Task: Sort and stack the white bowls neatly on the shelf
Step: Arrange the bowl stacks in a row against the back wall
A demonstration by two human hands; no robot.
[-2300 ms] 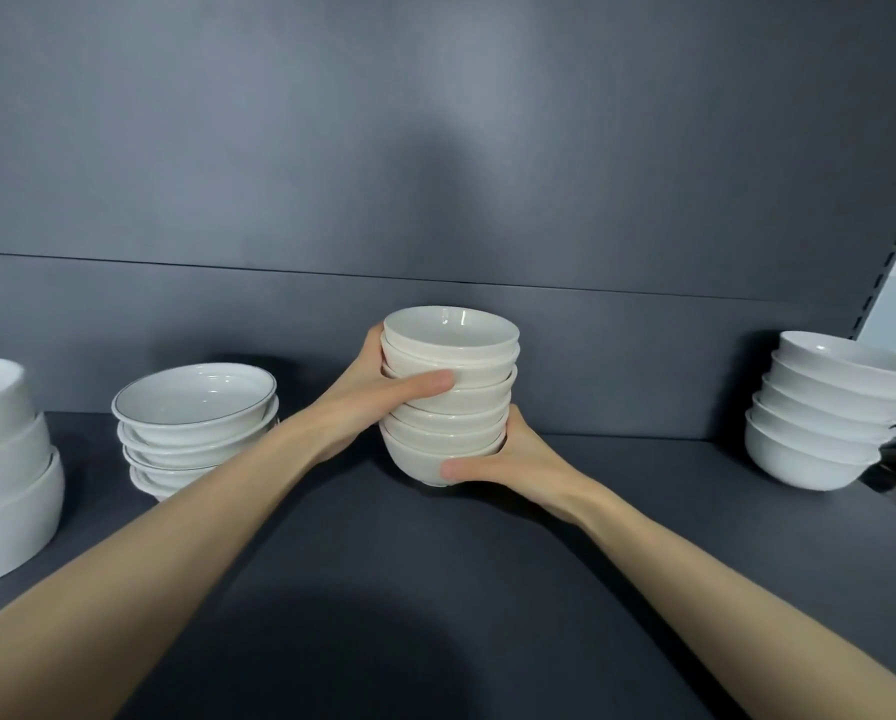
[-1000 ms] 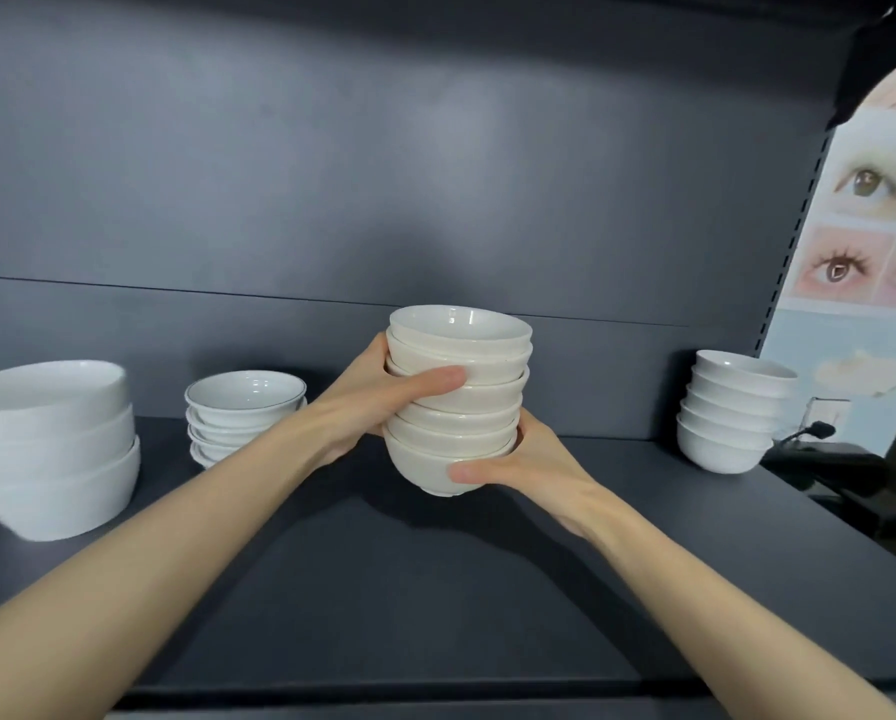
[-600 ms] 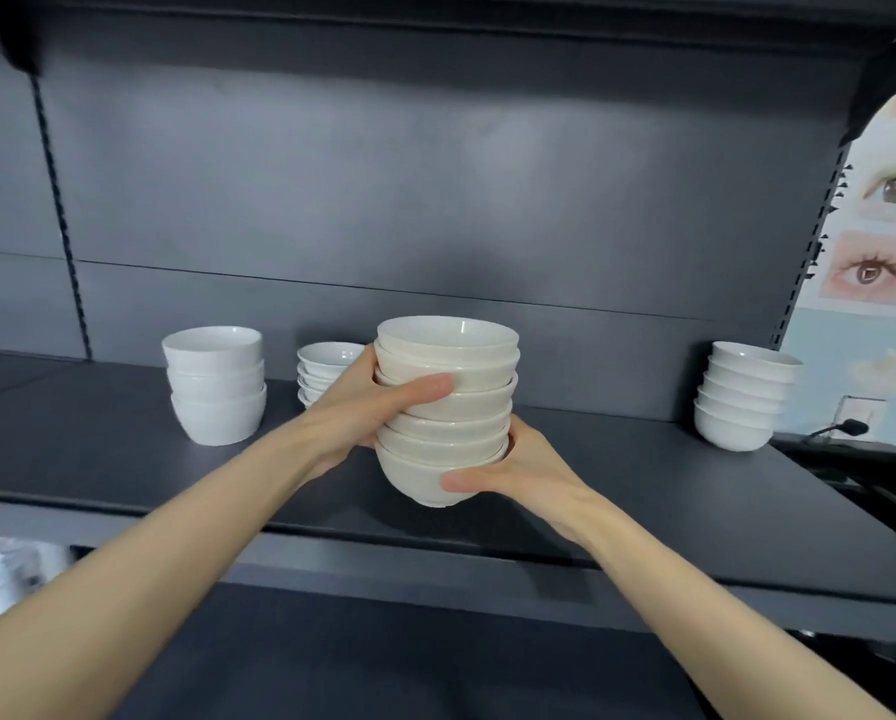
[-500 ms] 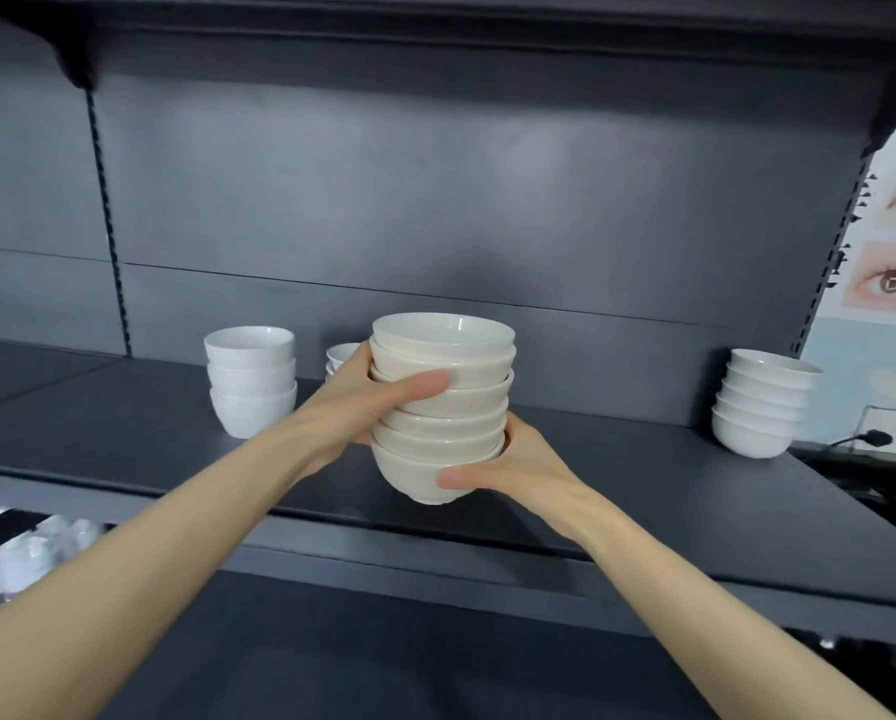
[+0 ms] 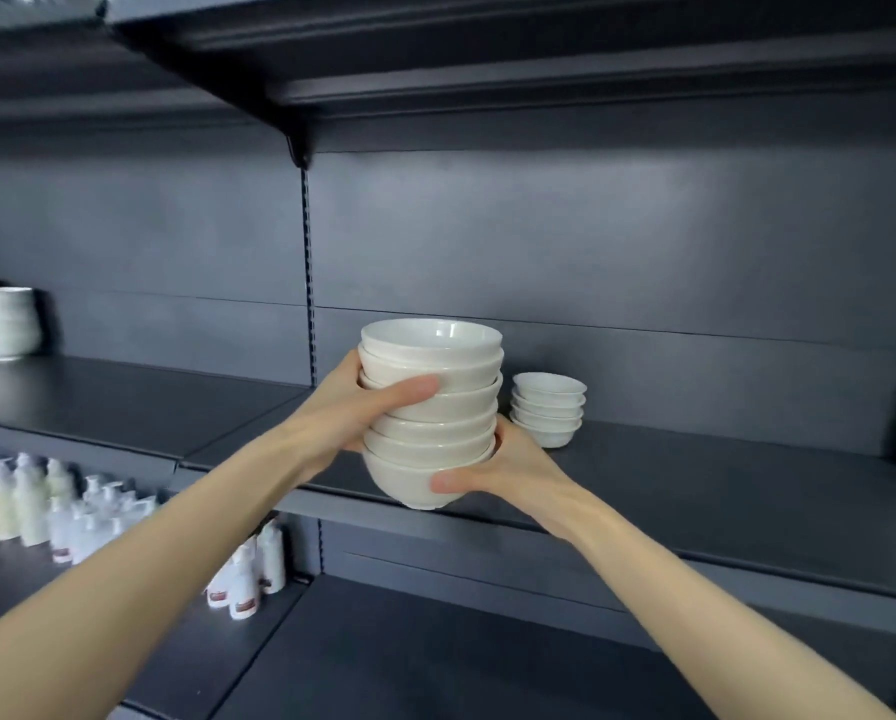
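The stack of bowls [image 5: 430, 407] was held clear of the shelf [image 5: 695, 485], between both hands, with its foot level with the shelf's front edge in the head view. The left hand [image 5: 352, 413] gripped the stack's left side at mid-height: the thumb lay flat across the front wall of a middle bowl, and the fingers curled behind the stack, out of sight. The right hand [image 5: 508, 470] cupped the lower right side: the thumb pressed against the bottom bowl's wall near its foot, and the fingers wrapped round the far side, hidden. The bowls were nested, round, glossy and off-white, with flared rims and a narrow foot ring on the lowest one. The stack stood upright. The shelf was a flat, matte, dark grey panel with a straight front lip. A smaller stack of bowls [image 5: 547, 407], white and shallow, stood on the shelf just behind and to the right of the held stack. Large white bowls [image 5: 2, 322] stood on the shelf at far left. Pale pump bottles [image 5: 30, 506] stood on the lower shelf [image 5: 383, 657].
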